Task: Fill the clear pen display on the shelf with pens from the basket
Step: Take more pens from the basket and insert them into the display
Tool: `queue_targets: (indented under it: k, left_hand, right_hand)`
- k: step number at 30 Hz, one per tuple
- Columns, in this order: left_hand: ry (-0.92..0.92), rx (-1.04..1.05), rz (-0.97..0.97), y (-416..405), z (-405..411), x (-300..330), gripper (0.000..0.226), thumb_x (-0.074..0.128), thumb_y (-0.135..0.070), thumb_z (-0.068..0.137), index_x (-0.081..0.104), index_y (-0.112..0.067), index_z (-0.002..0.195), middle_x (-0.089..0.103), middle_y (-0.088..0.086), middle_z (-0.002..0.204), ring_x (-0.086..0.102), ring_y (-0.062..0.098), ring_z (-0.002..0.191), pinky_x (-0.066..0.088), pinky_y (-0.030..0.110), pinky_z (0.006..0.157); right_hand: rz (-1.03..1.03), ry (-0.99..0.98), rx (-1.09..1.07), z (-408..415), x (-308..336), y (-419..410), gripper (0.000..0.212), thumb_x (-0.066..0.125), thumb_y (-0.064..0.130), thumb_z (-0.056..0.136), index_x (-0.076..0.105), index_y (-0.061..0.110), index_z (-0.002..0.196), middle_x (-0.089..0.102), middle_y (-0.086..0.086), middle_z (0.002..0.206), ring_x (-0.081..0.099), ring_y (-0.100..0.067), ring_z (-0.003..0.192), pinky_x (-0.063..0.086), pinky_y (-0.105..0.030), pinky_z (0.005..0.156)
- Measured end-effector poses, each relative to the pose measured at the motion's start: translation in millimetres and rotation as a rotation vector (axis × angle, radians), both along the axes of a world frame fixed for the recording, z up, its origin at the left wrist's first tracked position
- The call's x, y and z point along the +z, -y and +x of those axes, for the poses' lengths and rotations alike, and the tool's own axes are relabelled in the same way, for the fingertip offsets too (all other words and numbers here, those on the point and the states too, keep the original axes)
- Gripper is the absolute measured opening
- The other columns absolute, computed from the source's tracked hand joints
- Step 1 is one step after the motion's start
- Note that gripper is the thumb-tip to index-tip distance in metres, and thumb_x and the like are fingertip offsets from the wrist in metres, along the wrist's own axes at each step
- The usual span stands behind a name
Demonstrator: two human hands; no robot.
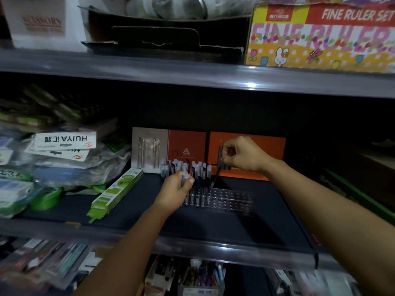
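Observation:
The clear pen display sits on the dark middle shelf, a low transparent block with rows of holes. Several pens with clear caps stand in its left part; the right rows show bare holes. My left hand grips a capped pen at the display's left end. My right hand pinches the top of a dark pen that slants down, its tip at the holes near the display's middle. The basket is out of view.
Orange and beige packaging boxes stand right behind the display. A long green box lies to its left beside piled plastic packets. The upper shelf edge hangs overhead. A tub of pens sits on the shelf below.

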State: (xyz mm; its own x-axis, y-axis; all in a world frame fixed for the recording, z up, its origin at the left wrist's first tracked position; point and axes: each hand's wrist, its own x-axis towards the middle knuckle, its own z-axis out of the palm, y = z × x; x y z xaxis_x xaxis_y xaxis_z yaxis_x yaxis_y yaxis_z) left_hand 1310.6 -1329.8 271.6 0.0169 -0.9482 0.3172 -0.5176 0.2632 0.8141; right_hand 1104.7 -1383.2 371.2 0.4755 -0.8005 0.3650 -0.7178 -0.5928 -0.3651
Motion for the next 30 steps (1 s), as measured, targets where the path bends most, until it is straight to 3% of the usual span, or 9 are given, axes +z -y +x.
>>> queue_targets:
  k: [2,6,9,13,18,21,24,30]
  left_hand:
    - [0.027,-0.001,-0.016,5,2,-5,0.022,0.049,-0.022,0.097,0.049,-0.019,0.075,0.065,0.015,0.097,0.063,0.025,0.094,0.049,0.038,0.083]
    - [0.029,-0.02,-0.044,8,3,-10,0.015,0.048,-0.021,0.097,0.057,-0.01,0.091,0.062,0.003,0.08,0.059,0.014,0.074,0.046,0.028,0.069]
    - [0.009,-0.028,-0.061,11,5,-13,0.022,0.048,-0.021,0.097,0.057,-0.003,0.088,0.057,0.008,0.072,0.052,0.017,0.064,0.043,0.03,0.063]
    - [-0.015,-0.019,-0.07,15,7,-18,0.027,0.047,-0.024,0.098,0.055,-0.001,0.088,0.052,0.013,0.07,0.048,0.02,0.062,0.04,0.033,0.06]
    - [-0.089,-0.052,-0.061,15,5,-20,0.024,0.047,-0.024,0.097,0.058,-0.004,0.091,0.054,0.0,0.064,0.052,0.013,0.058,0.045,0.028,0.058]
    - [-0.117,-0.065,-0.069,15,7,-22,0.018,0.048,-0.026,0.097,0.057,-0.017,0.085,0.055,-0.001,0.063,0.053,0.01,0.057,0.045,0.025,0.057]
    - [-0.114,-0.075,-0.09,15,8,-23,0.016,0.05,-0.028,0.096,0.056,-0.028,0.081,0.053,-0.001,0.06,0.051,0.012,0.056,0.046,0.032,0.058]
    - [-0.04,-0.078,-0.137,14,8,-24,0.018,0.052,-0.027,0.096,0.059,-0.013,0.088,0.044,-0.006,0.06,0.04,0.009,0.058,0.037,0.028,0.059]
  right_hand:
    - [0.011,-0.035,0.008,4,-5,4,0.01,0.067,0.0,0.078,0.065,0.007,0.07,0.068,0.002,0.07,0.061,0.003,0.062,0.05,-0.017,0.058]
    - [0.03,-0.036,0.001,11,-8,8,0.014,0.068,0.0,0.076,0.064,0.009,0.066,0.063,0.006,0.066,0.055,0.01,0.056,0.04,-0.007,0.052]
    - [0.06,-0.045,0.001,14,-5,8,0.014,0.068,0.0,0.075,0.064,0.008,0.065,0.061,0.007,0.063,0.054,0.012,0.052,0.039,-0.008,0.05]
    - [0.053,-0.059,0.004,17,-6,10,0.016,0.072,0.006,0.077,0.063,0.008,0.064,0.061,0.004,0.064,0.052,0.009,0.049,0.039,-0.01,0.048]
    - [0.084,-0.083,-0.018,16,-4,10,0.012,0.075,0.008,0.076,0.066,0.008,0.067,0.063,0.005,0.065,0.054,0.0,0.056,0.046,-0.021,0.056]
    - [0.097,-0.076,-0.026,14,-1,10,0.011,0.074,0.007,0.074,0.066,0.008,0.068,0.066,0.0,0.068,0.059,-0.009,0.061,0.053,-0.033,0.066]
    - [0.105,-0.083,-0.034,15,0,9,0.01,0.073,0.007,0.075,0.066,0.007,0.069,0.063,0.005,0.062,0.056,-0.004,0.056,0.052,-0.032,0.065]
    - [0.109,-0.088,-0.039,18,3,7,0.013,0.072,0.007,0.076,0.065,0.01,0.066,0.061,0.007,0.06,0.056,-0.003,0.056,0.053,-0.032,0.066]
